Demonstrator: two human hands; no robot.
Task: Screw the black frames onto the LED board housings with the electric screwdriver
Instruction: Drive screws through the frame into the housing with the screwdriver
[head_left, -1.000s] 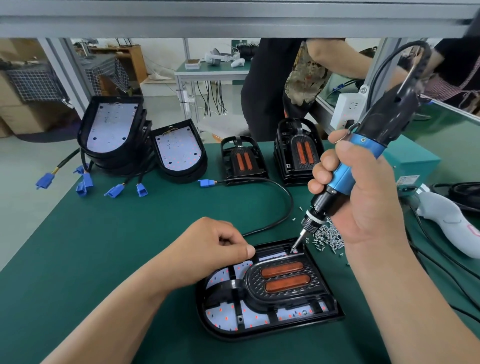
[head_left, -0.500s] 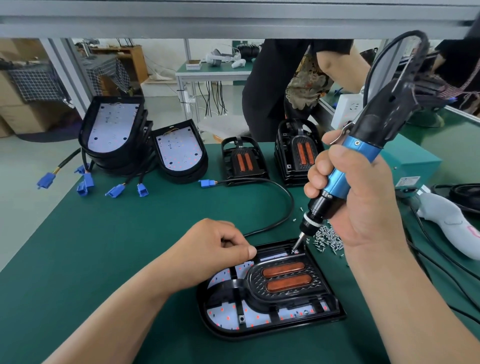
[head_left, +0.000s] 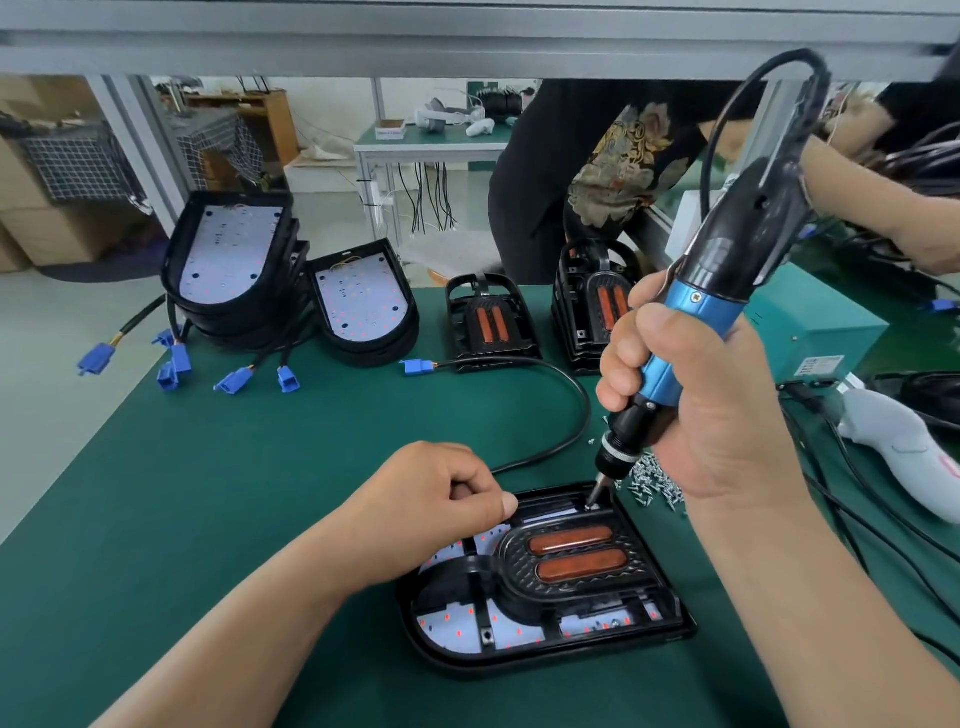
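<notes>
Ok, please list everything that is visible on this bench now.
framed housing: one, black, near centre
electric screwdriver: one, blue and black, tip at housing's far corner
screws: loose pile, silver, right of housing
bare housings: stack plus one, black, white boards, far left
spare frames: two lots, black, amber lenses, far centre
connectors: several, blue, far left
box: one, teal, far right
mat: one, green, under everything
left hand: one, curled, at housing's far left edge
right hand: one, grips screwdriver

Assembly workshop, green bench mat (head_left: 218, 519), stacked housings (head_left: 228, 270)
</notes>
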